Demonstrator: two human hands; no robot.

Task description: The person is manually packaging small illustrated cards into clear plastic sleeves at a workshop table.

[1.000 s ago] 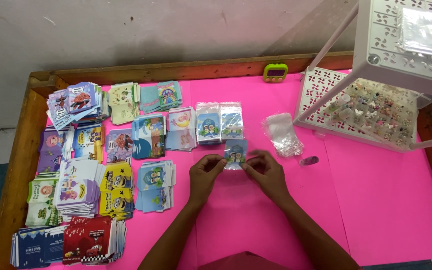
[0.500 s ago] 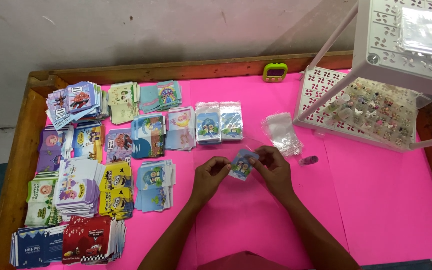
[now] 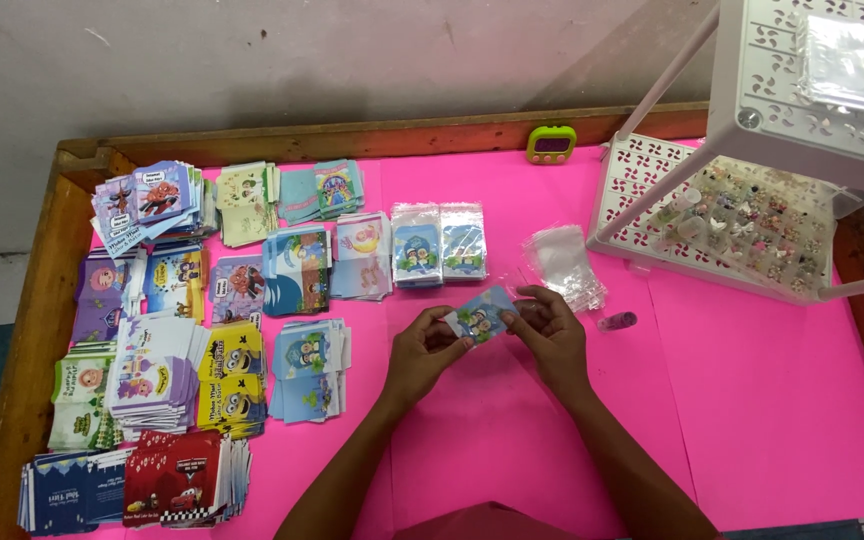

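Pink worktop: a pink sheet covers it, framed by a brown wooden rim; every place below is told from the small blue card.
Small blue card: tilted, printed with cartoon figures, held above the pink sheet between both hands, near the middle of the worktop.
Left hand: just left of the card and below it, fingertips pinching the card's left end.
Right hand: just right of the card, thumb and fingers closed on its right end; whether a clear sleeve is also in this grip, I cannot tell.
Bagged cards: 2 clear packets with blue cards inside, lying side by side just beyond the card, towards the wall.
Clear bags: a loose heap of small plastic sleeves, beyond the card and to its right, near the right hand.
Small bottle: lies on its side to the right of the card, past the right hand.
Card stacks: many piles of colourful printed cards, well to the left of the card.
Green timer: far beyond the card, at the wooden rim.
White rack: lattice shelves far right of the card, its lower tray holding small trinkets.
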